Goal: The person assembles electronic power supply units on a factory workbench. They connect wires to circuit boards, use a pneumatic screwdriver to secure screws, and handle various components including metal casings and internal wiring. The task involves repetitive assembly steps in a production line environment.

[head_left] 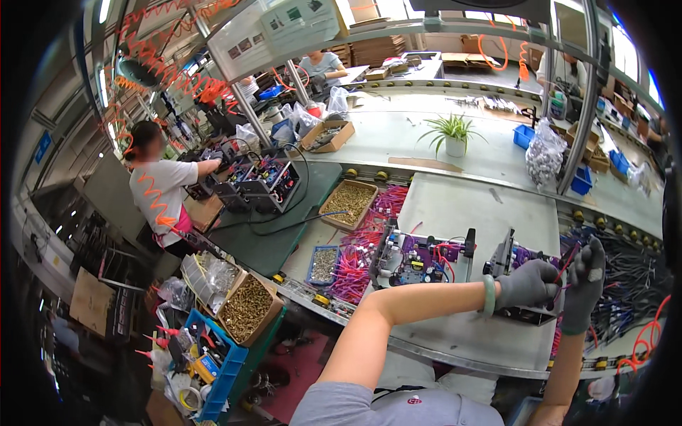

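Note:
On the right of the bench, my left hand (529,284) in a grey glove reaches over an open chassis (526,250) with a purple circuit board. Its fingers are closed on a thin red wire (566,268). Close beside it my right hand (585,280), also gloved, is raised upright with bent fingers at the other end of the wire; its fingertips partly hide that end. A second open chassis (419,261), with a purple board and red wires, stands to the left on the same pale metal sheet (469,209).
Bundles of pink-purple wires (359,259) lie left, dark wires (625,284) right. Boxes of brass-coloured parts (349,202) (245,309) and a blue tray of small parts (324,264) stand left. A co-worker (160,188) handles a unit (259,181) there. A potted plant (455,145) stands beyond.

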Available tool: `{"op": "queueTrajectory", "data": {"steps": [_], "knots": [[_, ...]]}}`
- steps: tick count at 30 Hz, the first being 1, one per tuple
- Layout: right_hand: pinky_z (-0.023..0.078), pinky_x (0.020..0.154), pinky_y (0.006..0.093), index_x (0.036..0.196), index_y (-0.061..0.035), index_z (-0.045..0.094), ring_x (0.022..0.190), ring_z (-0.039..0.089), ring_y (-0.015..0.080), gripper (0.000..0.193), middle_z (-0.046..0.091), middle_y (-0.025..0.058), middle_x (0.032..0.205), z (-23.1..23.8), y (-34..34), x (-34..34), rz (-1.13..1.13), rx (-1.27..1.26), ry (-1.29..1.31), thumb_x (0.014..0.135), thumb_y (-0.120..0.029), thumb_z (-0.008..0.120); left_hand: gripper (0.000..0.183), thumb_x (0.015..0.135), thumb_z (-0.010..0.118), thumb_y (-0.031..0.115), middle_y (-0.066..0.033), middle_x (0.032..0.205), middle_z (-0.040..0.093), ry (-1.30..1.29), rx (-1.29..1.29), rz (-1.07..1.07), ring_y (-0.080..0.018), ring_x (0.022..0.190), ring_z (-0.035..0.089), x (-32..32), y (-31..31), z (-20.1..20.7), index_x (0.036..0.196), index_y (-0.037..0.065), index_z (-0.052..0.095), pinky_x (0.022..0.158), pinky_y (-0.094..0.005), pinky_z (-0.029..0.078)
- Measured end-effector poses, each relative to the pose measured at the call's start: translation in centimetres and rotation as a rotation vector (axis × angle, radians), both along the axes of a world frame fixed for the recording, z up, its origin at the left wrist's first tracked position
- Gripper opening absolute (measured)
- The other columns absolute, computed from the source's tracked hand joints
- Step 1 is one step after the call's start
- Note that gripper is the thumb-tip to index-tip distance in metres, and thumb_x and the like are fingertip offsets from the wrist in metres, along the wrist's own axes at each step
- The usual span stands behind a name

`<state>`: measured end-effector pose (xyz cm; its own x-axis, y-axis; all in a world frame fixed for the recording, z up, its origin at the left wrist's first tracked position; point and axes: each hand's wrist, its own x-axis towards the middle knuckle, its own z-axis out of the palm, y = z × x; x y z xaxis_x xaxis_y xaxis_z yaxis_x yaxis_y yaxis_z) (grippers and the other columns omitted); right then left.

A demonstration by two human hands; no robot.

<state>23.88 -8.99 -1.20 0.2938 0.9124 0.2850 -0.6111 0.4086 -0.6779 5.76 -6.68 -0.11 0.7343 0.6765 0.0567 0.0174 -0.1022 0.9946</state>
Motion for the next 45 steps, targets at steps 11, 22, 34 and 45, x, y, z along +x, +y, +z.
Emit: {"op": "queueTrajectory", "data": {"steps": [11,22,34,45], "knots": [[0.045,0.065,0.0212,0.127,-0.0055,0.056,0.080,0.051,0.0071,0.034,0.057,-0.0003,0.097,0.7,-1.8,-1.1,-0.235,-0.019,-0.100,0.101,-0.027,0.055,0.015,0.091,0.059,0.015,-0.0009,0.069,0.059,-0.084,-0.243,-0.042,-0.0087,0.059,0.057,1.9,0.1,-0.3,0.093,0.001,0.063,0.051,-0.0256,0.047],[0.047,0.069,0.0250,0.096,-0.0005,0.067,0.080,0.057,0.0077,0.013,0.065,0.0006,0.088,-2.5,-2.9,2.8,-0.150,-0.190,-0.921,0.092,-0.013,0.068,0.019,0.086,0.063,0.013,-0.0193,0.080,0.066,0.102,0.579,0.215,-0.0293,0.072,0.066,1.3,1.4,-0.9,0.100,0.003,0.070,0.068,-0.0369,0.052],[0.050,0.071,0.0318,0.084,-0.0073,0.071,0.085,0.061,0.0222,0.014,0.062,0.0059,0.088,1.1,-0.2,5.5,-0.173,0.070,-1.455,0.074,-0.001,0.077,0.028,0.093,0.061,0.023,-0.0149,0.087,0.065,0.262,0.535,0.268,-0.0225,0.077,0.064,2.2,6.1,-1.1,0.097,-0.004,0.070,0.072,-0.0337,0.050],[0.041,0.094,0.0375,0.074,-0.0244,0.069,0.092,0.058,0.0201,0.005,0.062,-0.0038,0.087,-0.3,1.8,4.3,-0.254,0.243,-1.959,0.075,-0.024,0.074,0.022,0.092,0.058,0.019,-0.0190,0.087,0.070,0.479,0.513,0.115,-0.0307,0.084,0.069,2.6,8.9,-2.2,0.102,0.000,0.066,0.077,-0.0386,0.052]]}}
